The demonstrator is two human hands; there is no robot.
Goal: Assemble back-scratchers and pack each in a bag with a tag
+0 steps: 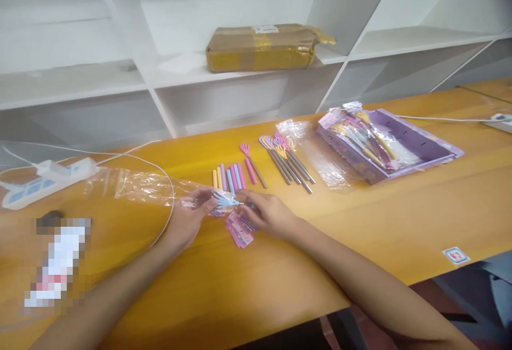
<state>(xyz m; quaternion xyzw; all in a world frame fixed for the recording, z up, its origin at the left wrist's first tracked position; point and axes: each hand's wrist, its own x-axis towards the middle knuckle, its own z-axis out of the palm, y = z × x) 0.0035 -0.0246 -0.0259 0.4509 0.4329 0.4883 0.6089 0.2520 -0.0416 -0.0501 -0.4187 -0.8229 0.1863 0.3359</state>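
My left hand (194, 208) is closed on a clear plastic bag (225, 194) at the blue claw head of a back scratcher (226, 201). The head looks to be inside the bag's plastic. My right hand (270, 212) pinches the same back scratcher just behind its head; its shaft is hidden in the fingers. Beneath my hands lie pink and purple printed cards (240, 231). Just beyond them is a row of yellow, purple, blue and pink handle tubes (230, 177). A pink-headed back scratcher (254, 163) lies to their right, beside several more metal-shafted back scratchers (288, 162).
A purple box (416, 134) at right holds bagged back scratchers (370, 139). Clear bags (326, 160) lie beside it, others (136, 184) at left. A power strip (50, 179) and white cable (173, 195) lie left. A taped parcel (260, 48) sits on the shelf.
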